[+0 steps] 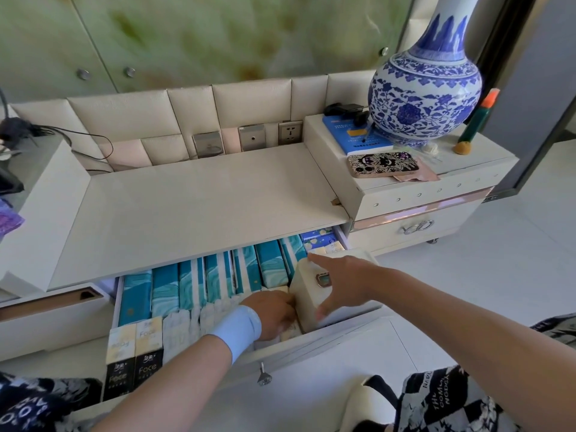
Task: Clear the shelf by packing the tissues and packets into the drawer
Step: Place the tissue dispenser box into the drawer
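The drawer (327, 344) under the shelf (199, 198) stands pulled out. Several teal tissue packs (165, 291) stand in a row at its back, and cream-and-black "Face" packets (134, 357) fill the front left. A cream box with a metal clasp (307, 291) sits at the drawer's right end. My right hand (339, 279) rests on that box, fingers spread over its top and side. My left hand (274, 313), with a light blue wristband, reaches into the drawer just left of the box, its fingers curled among the packets and partly hidden.
A blue-and-white vase (427, 85), a blue booklet (355, 135) and a phone (383, 165) sit on the right cabinet. A green spray can (473, 123) stands beside the vase. Wall sockets (290, 132) and a black cable (78, 135) line the back.
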`<state>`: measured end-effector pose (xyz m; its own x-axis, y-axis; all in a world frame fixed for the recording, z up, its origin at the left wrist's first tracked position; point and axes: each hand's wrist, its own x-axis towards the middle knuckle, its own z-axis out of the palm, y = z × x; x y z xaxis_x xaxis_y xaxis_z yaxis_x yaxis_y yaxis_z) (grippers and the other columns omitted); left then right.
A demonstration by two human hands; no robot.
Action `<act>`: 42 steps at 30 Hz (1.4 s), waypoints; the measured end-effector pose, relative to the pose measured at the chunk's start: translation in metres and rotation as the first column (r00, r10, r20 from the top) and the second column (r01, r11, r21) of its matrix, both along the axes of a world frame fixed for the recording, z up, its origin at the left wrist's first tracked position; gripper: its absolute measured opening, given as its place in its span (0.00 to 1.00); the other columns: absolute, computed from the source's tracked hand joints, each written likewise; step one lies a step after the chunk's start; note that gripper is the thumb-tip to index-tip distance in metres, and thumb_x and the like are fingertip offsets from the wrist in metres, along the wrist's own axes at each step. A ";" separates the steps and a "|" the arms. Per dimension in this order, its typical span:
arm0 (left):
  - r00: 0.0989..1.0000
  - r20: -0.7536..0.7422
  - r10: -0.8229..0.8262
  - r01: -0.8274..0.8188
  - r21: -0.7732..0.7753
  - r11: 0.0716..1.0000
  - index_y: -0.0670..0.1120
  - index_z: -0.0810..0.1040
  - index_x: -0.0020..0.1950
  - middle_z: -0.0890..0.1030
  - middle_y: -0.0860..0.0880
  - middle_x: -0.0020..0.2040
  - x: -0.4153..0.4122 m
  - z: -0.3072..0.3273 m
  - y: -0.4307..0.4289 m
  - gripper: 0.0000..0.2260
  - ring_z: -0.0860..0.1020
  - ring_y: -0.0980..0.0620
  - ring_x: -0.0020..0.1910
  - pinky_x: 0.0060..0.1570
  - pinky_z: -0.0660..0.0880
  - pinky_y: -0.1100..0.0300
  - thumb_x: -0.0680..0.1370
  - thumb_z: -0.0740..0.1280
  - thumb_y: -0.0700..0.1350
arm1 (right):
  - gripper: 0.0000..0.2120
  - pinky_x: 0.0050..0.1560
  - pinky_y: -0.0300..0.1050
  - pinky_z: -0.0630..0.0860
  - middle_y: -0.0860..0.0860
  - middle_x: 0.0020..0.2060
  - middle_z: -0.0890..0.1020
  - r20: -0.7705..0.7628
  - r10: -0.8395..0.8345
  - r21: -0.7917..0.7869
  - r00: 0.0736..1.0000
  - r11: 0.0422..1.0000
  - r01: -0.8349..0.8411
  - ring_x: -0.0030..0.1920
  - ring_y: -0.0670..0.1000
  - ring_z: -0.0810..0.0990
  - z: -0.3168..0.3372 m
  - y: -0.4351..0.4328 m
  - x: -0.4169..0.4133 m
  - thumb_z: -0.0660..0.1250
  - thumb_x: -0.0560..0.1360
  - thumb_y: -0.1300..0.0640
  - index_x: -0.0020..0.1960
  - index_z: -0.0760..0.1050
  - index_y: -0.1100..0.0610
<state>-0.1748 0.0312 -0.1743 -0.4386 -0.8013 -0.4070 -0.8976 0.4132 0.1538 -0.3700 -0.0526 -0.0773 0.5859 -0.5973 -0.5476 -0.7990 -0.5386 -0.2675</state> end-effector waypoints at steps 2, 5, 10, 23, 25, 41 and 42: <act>1.000 0.000 -0.005 0.005 0.013 1.000 0.53 0.75 0.67 0.73 0.53 0.68 0.001 -0.002 0.001 0.16 0.73 0.47 0.65 0.62 0.73 0.52 0.80 0.59 0.49 | 0.61 0.66 0.50 0.70 0.49 0.75 0.67 0.008 0.004 -0.004 1.000 1.000 -0.004 0.70 0.55 0.69 0.000 -0.001 0.000 0.76 0.58 0.28 0.79 0.44 0.41; 0.991 0.071 -0.112 0.114 -0.016 0.993 0.51 0.68 0.73 0.68 0.51 0.74 -0.003 -0.006 0.004 0.20 0.64 0.47 0.72 0.69 0.62 0.50 0.81 0.56 0.52 | 0.61 0.67 0.50 0.68 0.48 0.76 0.65 0.018 0.004 0.016 1.000 1.000 -0.004 0.72 0.55 0.67 0.004 -0.006 0.000 0.76 0.57 0.28 0.79 0.45 0.40; 0.966 0.166 -0.197 0.204 -0.030 0.978 0.48 0.70 0.72 0.69 0.49 0.72 -0.010 -0.009 0.003 0.21 0.62 0.46 0.72 0.71 0.57 0.50 0.82 0.53 0.53 | 0.61 0.67 0.51 0.69 0.49 0.76 0.66 -0.004 0.000 0.014 1.000 1.000 0.000 0.71 0.55 0.68 -0.002 -0.005 0.004 0.76 0.57 0.28 0.79 0.45 0.40; 0.970 0.191 -0.153 0.149 0.038 0.988 0.50 0.80 0.61 0.79 0.51 0.63 -0.016 -0.013 -0.001 0.21 0.68 0.47 0.67 0.71 0.56 0.50 0.78 0.54 0.55 | 0.61 0.68 0.52 0.69 0.51 0.74 0.68 -0.041 0.002 0.014 0.999 1.000 -0.002 0.70 0.56 0.69 -0.012 0.002 0.013 0.77 0.59 0.31 0.80 0.45 0.43; 0.969 0.192 -0.158 0.154 0.038 0.987 0.51 0.80 0.62 0.79 0.51 0.63 -0.016 -0.012 -0.001 0.21 0.68 0.47 0.67 0.71 0.56 0.50 0.77 0.55 0.56 | 0.61 0.64 0.52 0.71 0.51 0.71 0.71 -0.071 0.010 -0.012 0.997 1.000 -0.010 0.68 0.56 0.71 -0.024 0.011 0.018 0.77 0.59 0.31 0.80 0.44 0.43; 0.935 -0.243 0.257 -0.306 -0.191 0.933 0.54 0.72 0.53 0.74 0.54 0.53 -0.002 0.034 -0.022 0.12 0.71 0.50 0.56 0.47 0.72 0.56 0.72 0.66 0.53 | 0.23 0.55 0.50 0.77 0.51 0.60 0.78 -0.079 0.082 -0.358 0.994 0.928 -0.105 0.58 0.53 0.76 -0.038 0.003 0.014 0.62 0.76 0.38 0.68 0.72 0.46; 0.955 -0.132 0.267 -0.283 -0.126 0.951 0.56 0.70 0.63 0.70 0.53 0.61 0.000 0.032 -0.021 0.22 0.68 0.49 0.62 0.53 0.73 0.53 0.70 0.67 0.56 | 0.26 0.57 0.51 0.75 0.52 0.61 0.76 -0.070 0.115 -0.371 0.991 0.919 -0.133 0.60 0.54 0.74 -0.040 0.005 0.013 0.61 0.75 0.37 0.70 0.70 0.46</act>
<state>-0.1746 0.0106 -0.1418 -0.2290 -0.9430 -0.2414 -0.9598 0.1774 0.2175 -0.3566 -0.0478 -0.1172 0.6483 -0.6880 -0.3261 -0.7258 -0.6878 0.0081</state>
